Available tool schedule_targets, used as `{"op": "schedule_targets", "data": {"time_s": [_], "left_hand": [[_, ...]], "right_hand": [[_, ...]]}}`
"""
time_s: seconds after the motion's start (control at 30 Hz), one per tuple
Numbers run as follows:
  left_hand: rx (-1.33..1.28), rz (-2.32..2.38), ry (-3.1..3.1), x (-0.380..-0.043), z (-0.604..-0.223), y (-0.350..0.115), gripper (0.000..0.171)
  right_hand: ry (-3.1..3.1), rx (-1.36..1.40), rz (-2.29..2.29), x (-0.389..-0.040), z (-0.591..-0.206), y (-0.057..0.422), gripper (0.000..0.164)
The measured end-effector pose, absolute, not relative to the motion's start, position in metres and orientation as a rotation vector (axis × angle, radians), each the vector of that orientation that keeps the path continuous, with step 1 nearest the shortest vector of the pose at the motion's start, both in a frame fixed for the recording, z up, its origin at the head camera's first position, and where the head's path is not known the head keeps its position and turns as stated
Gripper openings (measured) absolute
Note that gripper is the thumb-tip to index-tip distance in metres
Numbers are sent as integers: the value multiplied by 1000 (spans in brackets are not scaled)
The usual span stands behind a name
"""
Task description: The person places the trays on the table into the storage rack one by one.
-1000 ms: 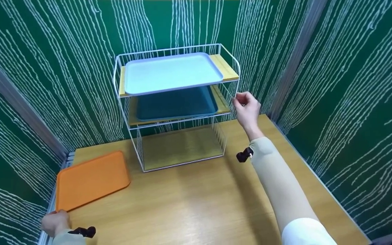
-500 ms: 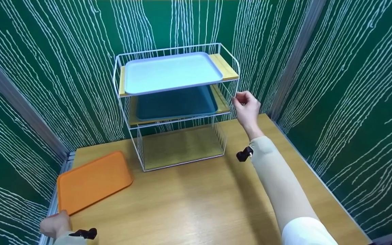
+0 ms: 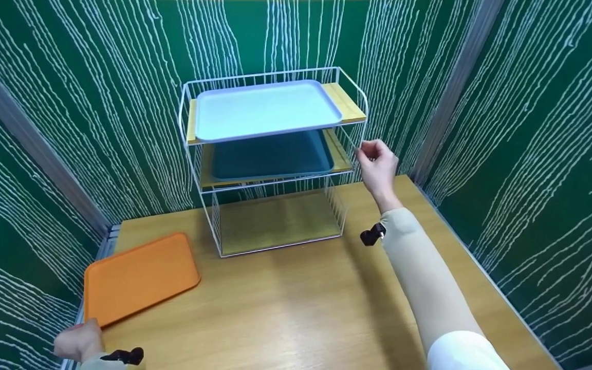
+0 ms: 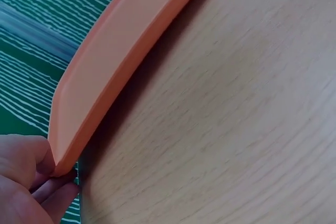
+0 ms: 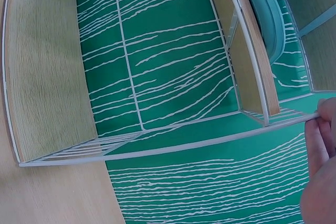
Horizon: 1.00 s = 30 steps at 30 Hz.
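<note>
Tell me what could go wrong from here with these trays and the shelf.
The left hand pinches the orange tray by a single corner, so it might twist or slip if lifted that way. The right hand grips the side of the three-tier wire shelf; a tug there could shift or tip it. The light blue tray on top reaches the front edge, where no raised rail shows, so a jolt might slide it off.

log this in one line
left hand: pinches orange tray | right hand: pinches white rack | light-blue tray: top shelf | teal tray: middle shelf
</note>
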<state>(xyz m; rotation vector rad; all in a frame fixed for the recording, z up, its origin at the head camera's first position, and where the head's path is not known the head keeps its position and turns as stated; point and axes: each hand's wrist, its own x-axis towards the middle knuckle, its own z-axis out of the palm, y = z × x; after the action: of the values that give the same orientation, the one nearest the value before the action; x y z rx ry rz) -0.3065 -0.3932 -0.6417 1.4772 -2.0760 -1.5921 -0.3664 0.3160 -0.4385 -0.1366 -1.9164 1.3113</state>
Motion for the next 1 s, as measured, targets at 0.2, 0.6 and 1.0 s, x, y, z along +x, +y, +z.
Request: {"op": "schedule_targets", "data": {"time_s": [0.2, 0.6, 1.0], "left_hand": [[1475, -1797, -1829, -302, -641, -398, 33], [1540, -2222, -1474, -286, -644, -403, 57], [1203, -2809, -1571, -271, -639, -409, 95]], "right_hand": [[-1923, -159, 1305, -367, -439, 316, 10], [-1913, -156, 1334, -368, -440, 314, 11], [-1922, -180, 1289, -369, -439, 314, 9]]}}
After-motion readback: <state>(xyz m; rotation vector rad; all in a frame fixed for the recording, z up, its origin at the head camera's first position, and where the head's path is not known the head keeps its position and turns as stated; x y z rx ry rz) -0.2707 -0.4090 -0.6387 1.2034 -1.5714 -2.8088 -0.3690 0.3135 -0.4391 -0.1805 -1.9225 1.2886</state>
